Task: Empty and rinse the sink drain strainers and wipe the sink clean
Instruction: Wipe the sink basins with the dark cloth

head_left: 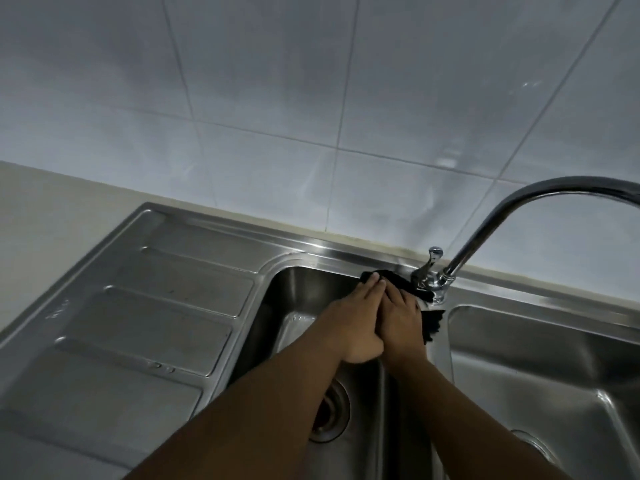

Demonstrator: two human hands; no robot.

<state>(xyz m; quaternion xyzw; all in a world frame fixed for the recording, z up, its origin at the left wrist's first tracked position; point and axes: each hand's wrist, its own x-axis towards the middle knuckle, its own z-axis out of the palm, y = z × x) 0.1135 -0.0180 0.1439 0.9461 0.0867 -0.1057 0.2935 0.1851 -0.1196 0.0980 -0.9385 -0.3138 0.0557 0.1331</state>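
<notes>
A black cloth lies on the back rim of the steel double sink, next to the faucet base. My right hand presses flat on the cloth. My left hand lies partly over the right one, its straight fingertips touching the cloth's left end. The drain of the left basin shows below my left forearm, which partly hides it. Only an edge of the right basin's drain is visible.
A ribbed steel drainboard fills the left side, with beige countertop beyond it. The curved faucet spout arches to the right over the right basin. White wall tiles rise behind.
</notes>
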